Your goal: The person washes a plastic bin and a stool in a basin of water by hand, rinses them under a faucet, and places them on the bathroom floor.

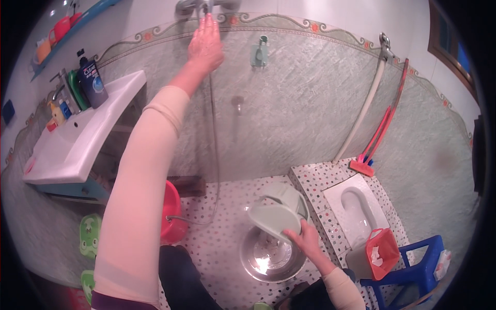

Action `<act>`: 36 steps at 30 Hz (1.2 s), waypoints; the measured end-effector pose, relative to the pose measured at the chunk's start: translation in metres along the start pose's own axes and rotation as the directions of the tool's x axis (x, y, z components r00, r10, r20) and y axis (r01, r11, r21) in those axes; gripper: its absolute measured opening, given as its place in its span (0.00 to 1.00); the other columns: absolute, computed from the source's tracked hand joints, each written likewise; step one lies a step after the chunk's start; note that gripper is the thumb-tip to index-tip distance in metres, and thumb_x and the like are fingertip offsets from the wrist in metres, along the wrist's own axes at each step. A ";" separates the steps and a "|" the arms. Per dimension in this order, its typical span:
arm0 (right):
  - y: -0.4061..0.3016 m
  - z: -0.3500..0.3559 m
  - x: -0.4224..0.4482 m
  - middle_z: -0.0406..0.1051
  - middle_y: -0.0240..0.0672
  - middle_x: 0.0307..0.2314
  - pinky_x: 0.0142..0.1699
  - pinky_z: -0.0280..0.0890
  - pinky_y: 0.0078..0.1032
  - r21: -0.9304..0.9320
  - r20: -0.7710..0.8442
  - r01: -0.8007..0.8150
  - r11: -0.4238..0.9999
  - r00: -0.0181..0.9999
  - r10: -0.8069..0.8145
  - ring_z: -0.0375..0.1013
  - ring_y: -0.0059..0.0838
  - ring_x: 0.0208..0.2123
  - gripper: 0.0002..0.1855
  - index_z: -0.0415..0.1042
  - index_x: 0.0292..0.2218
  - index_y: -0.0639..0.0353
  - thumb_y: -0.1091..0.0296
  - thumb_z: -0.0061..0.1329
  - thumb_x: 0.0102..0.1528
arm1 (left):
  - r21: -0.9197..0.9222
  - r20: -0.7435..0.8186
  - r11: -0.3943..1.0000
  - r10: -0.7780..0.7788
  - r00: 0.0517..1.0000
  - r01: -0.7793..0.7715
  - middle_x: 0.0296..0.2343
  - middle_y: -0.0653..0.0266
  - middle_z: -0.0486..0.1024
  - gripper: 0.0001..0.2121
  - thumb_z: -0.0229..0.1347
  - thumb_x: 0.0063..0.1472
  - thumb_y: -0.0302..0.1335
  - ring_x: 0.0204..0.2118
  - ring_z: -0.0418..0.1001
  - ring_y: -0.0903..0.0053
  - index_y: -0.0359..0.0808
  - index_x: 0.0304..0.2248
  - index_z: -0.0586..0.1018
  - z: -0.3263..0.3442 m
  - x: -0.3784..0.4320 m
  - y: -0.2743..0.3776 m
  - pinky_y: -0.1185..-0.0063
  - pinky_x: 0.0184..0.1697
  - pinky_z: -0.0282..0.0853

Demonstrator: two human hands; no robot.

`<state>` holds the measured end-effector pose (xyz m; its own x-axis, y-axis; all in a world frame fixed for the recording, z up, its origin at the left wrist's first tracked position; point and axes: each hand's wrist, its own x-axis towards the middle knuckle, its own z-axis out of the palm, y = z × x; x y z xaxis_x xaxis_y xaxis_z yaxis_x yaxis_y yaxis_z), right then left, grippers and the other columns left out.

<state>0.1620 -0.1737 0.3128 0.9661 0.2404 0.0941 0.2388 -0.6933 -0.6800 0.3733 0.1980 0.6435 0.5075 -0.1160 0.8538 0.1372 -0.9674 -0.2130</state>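
My left hand (206,47) reaches up to the chrome mixer tap (204,5) on the wall, its fingers extended at the lever. A metal shower hose (214,135) runs down from there into a red bucket (173,215) partly hidden by my left arm. My right hand (305,239) holds a pale green plastic object (276,219), apparently a lidded container, by its lower right edge. It is tilted over a stainless steel basin (274,257) on the speckled floor. Some liquid and small bits show in the basin.
A white washbasin (116,112) with bottles juts out at left. At right are a raised tiled step (310,186), a squat toilet (362,217), an orange-red bin (381,255), a blue plastic stool (420,271) and a red broom (362,167). Green slippers (90,234) lie at lower left.
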 end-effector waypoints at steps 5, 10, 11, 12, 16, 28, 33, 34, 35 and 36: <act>0.039 0.002 -0.026 0.71 0.43 0.19 0.28 0.64 0.33 -0.040 0.022 0.016 0.999 1.000 -0.015 0.72 0.41 0.22 0.26 0.69 0.32 0.61 0.46 0.54 0.41 | 0.087 -0.140 0.991 0.115 0.983 -0.103 0.55 0.47 0.46 0.32 0.50 0.43 0.22 0.59 0.45 0.62 0.22 0.51 0.57 0.017 -0.004 0.004 0.73 0.56 0.52; 0.034 -0.013 -0.023 0.68 0.43 0.21 0.31 0.56 0.39 -0.236 -0.134 0.171 0.957 0.969 -0.206 0.67 0.45 0.26 0.20 0.68 0.29 0.59 0.51 0.51 0.43 | -0.004 -0.099 0.989 0.147 0.984 -0.148 0.53 0.48 0.53 0.30 0.53 0.44 0.30 0.57 0.50 0.60 0.31 0.49 0.63 0.027 -0.017 0.005 0.67 0.53 0.53; 0.033 -0.017 -0.024 0.67 0.38 0.20 0.33 0.54 0.35 -0.227 -0.183 0.177 0.958 0.958 -0.220 0.67 0.40 0.25 0.21 0.68 0.30 0.58 0.50 0.54 0.41 | -0.090 -0.048 0.969 0.227 0.973 -0.230 0.54 0.48 0.52 0.29 0.54 0.45 0.29 0.57 0.50 0.59 0.31 0.49 0.64 0.023 -0.032 0.019 0.67 0.54 0.52; 0.036 -0.016 -0.022 0.67 0.34 0.19 0.35 0.52 0.31 -0.227 -0.230 0.190 0.955 0.943 -0.242 0.67 0.34 0.24 0.23 0.67 0.30 0.57 0.49 0.56 0.39 | -0.175 -0.011 0.938 0.303 0.953 -0.300 0.54 0.47 0.52 0.28 0.54 0.45 0.27 0.57 0.50 0.59 0.31 0.48 0.65 0.020 -0.056 0.030 0.67 0.55 0.52; 0.065 -0.040 -0.040 0.67 0.33 0.23 0.36 0.51 0.30 -0.335 -0.308 0.120 0.935 0.924 -0.228 0.67 0.32 0.27 0.22 0.68 0.31 0.56 0.51 0.56 0.38 | -0.509 0.226 0.805 0.469 0.854 -0.307 0.54 0.47 0.49 0.25 0.55 0.43 0.24 0.57 0.47 0.56 0.31 0.44 0.69 0.021 -0.203 0.096 0.66 0.56 0.49; 0.145 -0.111 -0.117 0.69 0.33 0.21 0.35 0.50 0.32 -0.359 -0.578 -0.165 0.918 0.812 -0.080 0.68 0.33 0.27 0.23 0.66 0.30 0.55 0.48 0.55 0.38 | -0.393 0.919 0.699 0.331 0.217 0.598 0.52 0.44 0.55 0.23 0.58 0.44 0.25 0.55 0.53 0.55 0.30 0.43 0.72 -0.047 -0.535 0.084 0.71 0.57 0.50; 0.155 -0.102 -0.110 0.69 0.34 0.21 0.35 0.50 0.33 -0.315 -0.574 -0.177 0.932 0.818 -0.039 0.68 0.34 0.27 0.23 0.65 0.29 0.56 0.47 0.55 0.39 | -0.412 0.911 0.802 0.363 0.195 0.433 0.50 0.43 0.58 0.22 0.57 0.46 0.26 0.53 0.58 0.56 0.31 0.43 0.72 -0.079 -0.520 0.109 0.72 0.55 0.54; 0.155 -0.103 -0.110 0.69 0.34 0.21 0.35 0.50 0.33 -0.298 -0.580 -0.176 0.938 0.814 -0.031 0.69 0.34 0.28 0.23 0.65 0.29 0.56 0.48 0.55 0.39 | -0.415 0.910 0.779 0.371 0.188 0.471 0.49 0.42 0.59 0.22 0.57 0.46 0.26 0.52 0.59 0.56 0.32 0.43 0.72 -0.076 -0.526 0.111 0.71 0.54 0.55; 0.157 -0.106 -0.111 0.69 0.34 0.21 0.35 0.50 0.33 -0.284 -0.584 -0.177 0.942 0.811 -0.024 0.69 0.34 0.28 0.23 0.65 0.29 0.56 0.48 0.55 0.39 | -0.417 0.907 0.752 0.381 0.181 0.510 0.49 0.42 0.60 0.22 0.57 0.46 0.26 0.52 0.60 0.55 0.32 0.44 0.72 -0.073 -0.530 0.115 0.71 0.54 0.55; 0.161 -0.101 -0.111 0.69 0.34 0.21 0.35 0.50 0.33 -0.270 -0.582 -0.175 0.947 0.813 -0.016 0.69 0.34 0.28 0.23 0.65 0.29 0.56 0.48 0.55 0.39 | -0.438 0.899 0.782 0.396 0.189 0.443 0.48 0.42 0.61 0.22 0.57 0.46 0.26 0.52 0.59 0.55 0.33 0.44 0.72 -0.078 -0.532 0.117 0.71 0.54 0.56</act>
<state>0.1033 -0.3803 0.2663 0.8391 -0.1888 0.5102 0.0838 -0.8818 -0.4641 0.0533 0.1294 0.2018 0.9146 -0.2024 -0.3501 -0.0399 -0.9067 0.4199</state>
